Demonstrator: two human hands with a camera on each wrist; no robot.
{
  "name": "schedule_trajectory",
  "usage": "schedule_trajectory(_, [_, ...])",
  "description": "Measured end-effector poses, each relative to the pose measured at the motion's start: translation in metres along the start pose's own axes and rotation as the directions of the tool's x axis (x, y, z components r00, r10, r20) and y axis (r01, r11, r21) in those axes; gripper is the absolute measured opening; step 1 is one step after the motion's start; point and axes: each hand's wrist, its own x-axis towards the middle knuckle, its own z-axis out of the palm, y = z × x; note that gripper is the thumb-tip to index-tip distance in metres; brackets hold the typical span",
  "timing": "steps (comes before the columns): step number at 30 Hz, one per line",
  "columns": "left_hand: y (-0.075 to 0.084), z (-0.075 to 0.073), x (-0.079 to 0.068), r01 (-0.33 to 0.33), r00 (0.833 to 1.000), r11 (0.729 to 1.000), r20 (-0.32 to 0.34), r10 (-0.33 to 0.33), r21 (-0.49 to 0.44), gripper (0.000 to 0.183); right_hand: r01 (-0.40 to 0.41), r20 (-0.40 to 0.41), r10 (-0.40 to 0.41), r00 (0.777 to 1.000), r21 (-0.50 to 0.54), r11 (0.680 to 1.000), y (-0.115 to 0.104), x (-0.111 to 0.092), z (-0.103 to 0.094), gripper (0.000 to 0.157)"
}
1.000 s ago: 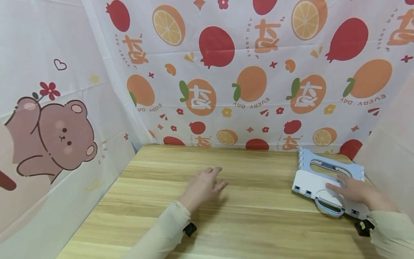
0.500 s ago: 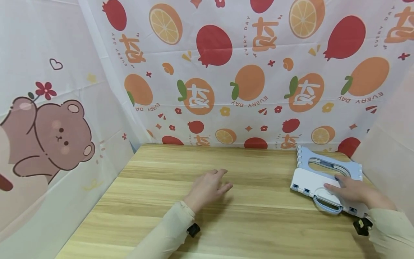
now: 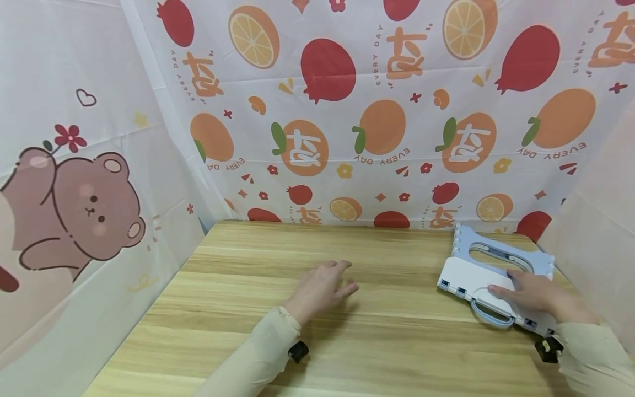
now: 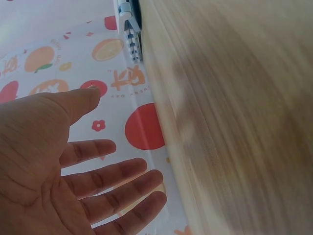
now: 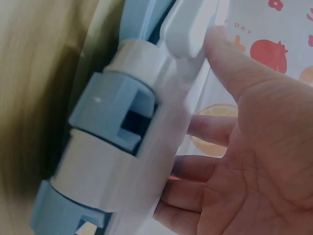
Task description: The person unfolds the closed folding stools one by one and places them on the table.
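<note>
A folded step stool [image 3: 463, 273], white and light blue with an oval opening and a carry handle, lies on the wooden table at the right in the head view. My right hand [image 3: 538, 295] rests on its white panel. Seen from the right wrist, the fingers of that hand [image 5: 259, 132] touch the stool's white side [image 5: 156, 181] and are fairly straight; the thumb is by a white raised part. My left hand [image 3: 319, 289] hovers over the middle of the table, holding nothing. Its fingers [image 4: 122, 196] are spread and relaxed in the left wrist view.
The wooden tabletop [image 3: 258, 259] meets a fruit-printed curtain [image 3: 327, 138] at the back. A bear-printed curtain [image 3: 163, 182] borders the left, and a pale curtain [image 3: 595, 220] stands close beside the stool on the right.
The step stool and my right hand have shifted slightly left together in the last half second. My left hand moved a little right earlier and now stays nearly still.
</note>
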Motion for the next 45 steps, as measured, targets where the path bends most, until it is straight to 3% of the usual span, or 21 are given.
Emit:
schedule_trajectory(10, [0.000, 0.000, 0.000, 0.005, 1.000, 1.000, 0.014, -0.005, -0.006, 0.054, 0.016, -0.031, -0.018, 0.999, -0.040, 0.999, -0.019, 0.000, -0.001, 0.102])
schedule_trajectory(31, [-0.002, 0.000, -0.001, 0.038, 0.999, 0.999, -0.014, -0.038, -0.031, 0.050, -0.005, -0.114, -0.007, 0.993, -0.102, 0.995, -0.082, -0.002, 0.007, 0.105])
schedule_trajectory(45, [-0.002, 0.002, -0.004, 0.041, 0.999, 0.999, -0.006, -0.041, -0.034, 0.048, 0.023, -0.165, -0.032, 0.986, -0.059, 0.998, -0.127, -0.008, 0.010, 0.078])
